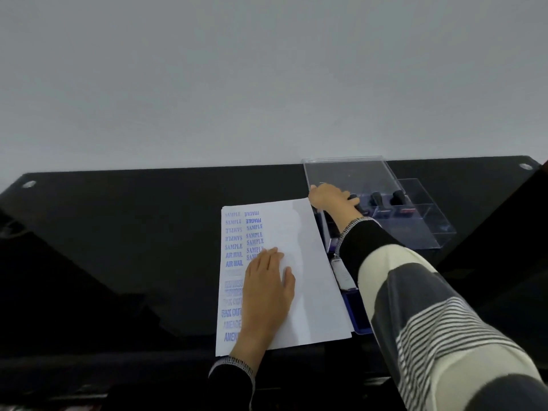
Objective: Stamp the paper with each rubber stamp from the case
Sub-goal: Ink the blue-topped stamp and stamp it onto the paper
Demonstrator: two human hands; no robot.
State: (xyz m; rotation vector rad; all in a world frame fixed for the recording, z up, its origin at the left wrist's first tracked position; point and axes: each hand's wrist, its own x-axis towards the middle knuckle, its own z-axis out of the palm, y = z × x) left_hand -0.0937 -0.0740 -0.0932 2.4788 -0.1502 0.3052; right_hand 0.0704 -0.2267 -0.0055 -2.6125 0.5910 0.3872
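Paper (299, 262) long axis runs away from person; left hand (268, 295) flat on it; right hand (329, 200) grip grasping stamp (354, 200).

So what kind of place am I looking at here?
Probably an office or home desk: a black glossy desk against a plain wall, a stamped sheet of paper, and a clear case of rubber stamps.

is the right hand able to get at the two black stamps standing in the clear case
Probably yes: the right hand is already inside the open clear case, and the two black stamps stand uncovered just beside it.
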